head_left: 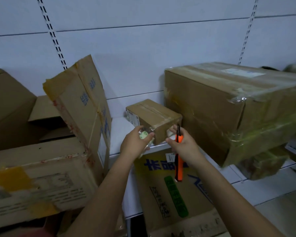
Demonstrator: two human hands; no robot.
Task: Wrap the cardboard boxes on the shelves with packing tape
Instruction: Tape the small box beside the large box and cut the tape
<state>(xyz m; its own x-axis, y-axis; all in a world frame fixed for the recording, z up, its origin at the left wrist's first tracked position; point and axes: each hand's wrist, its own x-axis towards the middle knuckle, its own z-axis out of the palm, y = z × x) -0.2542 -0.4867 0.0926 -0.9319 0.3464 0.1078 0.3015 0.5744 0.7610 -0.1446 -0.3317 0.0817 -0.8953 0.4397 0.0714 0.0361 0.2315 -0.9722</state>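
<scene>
The left hand gripped a tape roll, mostly hidden under its fingers, against the near-left corner of the small cardboard box on the shelf. The right hand clutched an orange cutter beside the box's near face; its fingertips were obscured. Further right sat a large wrapped box, cut off.

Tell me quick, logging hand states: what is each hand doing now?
Left hand: grips the tape roll against the small box.
Right hand: holds the orange cutter, fingers touching the box.
</scene>
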